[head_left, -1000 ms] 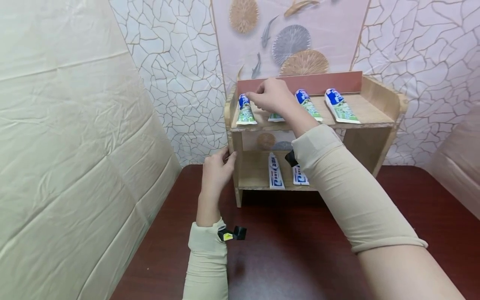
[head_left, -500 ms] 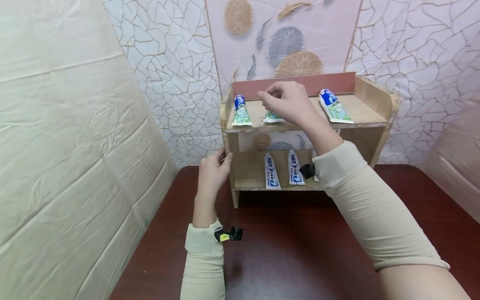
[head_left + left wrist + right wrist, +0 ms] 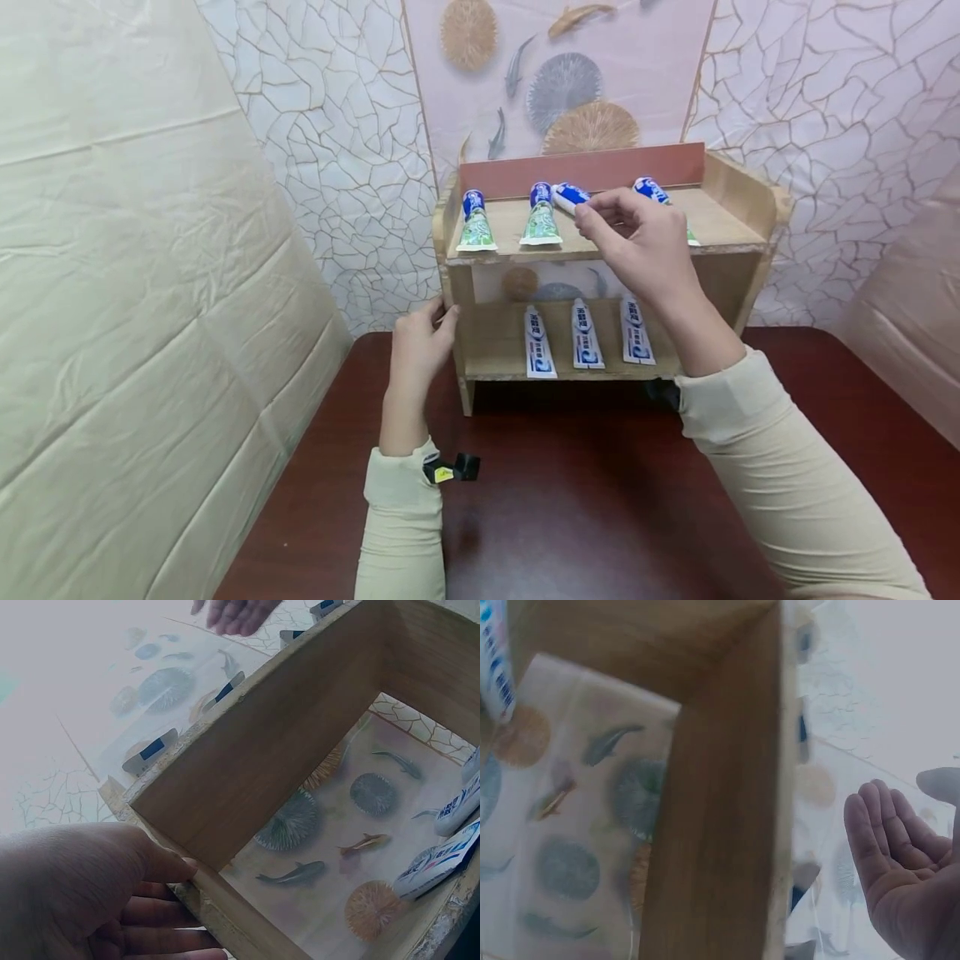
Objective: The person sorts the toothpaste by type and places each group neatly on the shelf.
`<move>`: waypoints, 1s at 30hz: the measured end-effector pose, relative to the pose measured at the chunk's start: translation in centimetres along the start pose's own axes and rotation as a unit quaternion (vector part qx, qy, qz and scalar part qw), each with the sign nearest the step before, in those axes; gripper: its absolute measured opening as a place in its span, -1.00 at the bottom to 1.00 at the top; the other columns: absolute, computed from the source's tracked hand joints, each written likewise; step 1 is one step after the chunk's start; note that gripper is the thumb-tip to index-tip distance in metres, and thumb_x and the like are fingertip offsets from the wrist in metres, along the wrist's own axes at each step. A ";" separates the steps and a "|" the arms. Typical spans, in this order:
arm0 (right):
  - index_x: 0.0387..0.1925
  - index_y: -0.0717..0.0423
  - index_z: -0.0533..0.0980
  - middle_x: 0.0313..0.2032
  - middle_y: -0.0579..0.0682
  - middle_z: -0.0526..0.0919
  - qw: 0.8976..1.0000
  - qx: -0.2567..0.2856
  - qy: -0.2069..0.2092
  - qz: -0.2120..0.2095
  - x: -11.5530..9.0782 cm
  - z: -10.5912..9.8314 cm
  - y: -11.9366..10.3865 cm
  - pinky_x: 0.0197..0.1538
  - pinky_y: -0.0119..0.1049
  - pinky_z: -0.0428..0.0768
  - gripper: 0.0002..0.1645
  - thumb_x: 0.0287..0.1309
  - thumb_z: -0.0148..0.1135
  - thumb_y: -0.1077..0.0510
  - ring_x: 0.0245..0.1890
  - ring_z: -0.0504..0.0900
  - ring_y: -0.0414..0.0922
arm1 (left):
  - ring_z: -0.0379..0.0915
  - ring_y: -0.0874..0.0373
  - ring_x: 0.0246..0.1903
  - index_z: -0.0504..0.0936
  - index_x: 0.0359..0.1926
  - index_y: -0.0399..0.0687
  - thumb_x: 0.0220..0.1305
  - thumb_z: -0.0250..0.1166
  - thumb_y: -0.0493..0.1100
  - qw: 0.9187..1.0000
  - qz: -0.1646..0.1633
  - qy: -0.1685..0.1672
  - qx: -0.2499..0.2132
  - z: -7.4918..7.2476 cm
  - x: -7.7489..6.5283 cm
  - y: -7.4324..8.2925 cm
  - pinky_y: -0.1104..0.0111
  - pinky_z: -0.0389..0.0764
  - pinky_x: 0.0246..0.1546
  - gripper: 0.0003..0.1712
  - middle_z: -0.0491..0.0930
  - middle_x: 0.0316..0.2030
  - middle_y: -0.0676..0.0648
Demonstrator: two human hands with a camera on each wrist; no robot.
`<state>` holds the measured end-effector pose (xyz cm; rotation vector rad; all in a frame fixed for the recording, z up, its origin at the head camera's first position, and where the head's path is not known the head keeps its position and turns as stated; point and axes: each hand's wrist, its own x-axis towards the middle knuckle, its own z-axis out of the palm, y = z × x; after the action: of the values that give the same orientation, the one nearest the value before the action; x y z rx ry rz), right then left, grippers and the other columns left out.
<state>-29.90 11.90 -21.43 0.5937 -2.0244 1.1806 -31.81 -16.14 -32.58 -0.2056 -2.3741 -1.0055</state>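
Note:
My left hand (image 3: pixel 420 350) grips the left side panel of a small wooden shelf (image 3: pixel 720 215), thumb on its front edge. In the left wrist view that thumb lies over the panel edge with the fingers on the outer side. My right hand (image 3: pixel 651 246) is over the top board, thumb apart from the fingers, and its palm (image 3: pixel 907 892) shows nothing held. Its fingertips are right at a slanted blue-and-white toothpaste tube (image 3: pixel 570 197), partly hidden behind the hand. Two blue-and-green toothpaste tubes stand to the left, one at the far left (image 3: pixel 477 225); another toothpaste tube (image 3: pixel 649 189) is partly covered.
Three white-and-blue toothpaste tubes lie in a row on the lower board, the middle one (image 3: pixel 587 337) among them. The shelf stands on a dark red table (image 3: pixel 562 500). A pink backboard (image 3: pixel 510 178) closes the top rear; beige cloth (image 3: pixel 150 333) hangs at left.
My right hand has moved rightward from beside the leftmost tube to the third one. That third tube now lies more slanted, its end turned left. My left hand keeps its grip.

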 end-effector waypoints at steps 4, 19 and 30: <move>-0.17 0.19 0.68 -0.29 0.03 0.77 1.000 0.009 -0.009 -0.004 -0.3 0.0 -0.5 -0.23 -0.54 0.63 -0.69 0.31 0.33 0.00 -0.36 0.71 -0.28 | 0.69 -0.02 -0.05 0.70 0.09 -0.14 0.45 0.22 0.02 1.000 -0.002 0.003 -0.001 -0.3 0.2 -0.3 0.14 0.66 0.03 -0.61 0.75 -0.10 -0.14; -0.20 0.10 0.69 -0.33 -0.09 0.75 0.999 -0.039 -0.037 -0.002 -7.6 -1.3 4.1 -0.32 -0.61 0.58 -0.81 0.31 0.34 0.06 -0.41 0.66 -0.30 | 0.65 -0.04 0.02 0.66 0.13 -0.12 0.47 0.18 0.03 1.000 -0.010 -0.015 0.003 -0.6 -0.4 -1.1 0.11 0.63 0.08 -0.59 0.72 -0.02 -0.15; -0.17 0.08 0.67 -0.27 -0.08 0.77 0.994 -0.072 -0.079 0.021 -11.9 -0.8 7.4 -0.23 -0.62 0.61 -0.86 0.28 0.36 0.13 -0.32 0.70 -0.29 | 0.68 -0.21 -0.21 0.68 0.11 -0.01 0.46 0.13 0.14 0.982 -0.031 -0.073 0.172 -2.0 -2.8 -1.7 -0.07 0.63 -0.34 -0.55 0.74 -0.11 -0.15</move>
<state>-27.04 16.59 -34.39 0.5915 -2.2432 1.0295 -29.24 -18.53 -34.01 -0.0784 -2.6574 -0.6071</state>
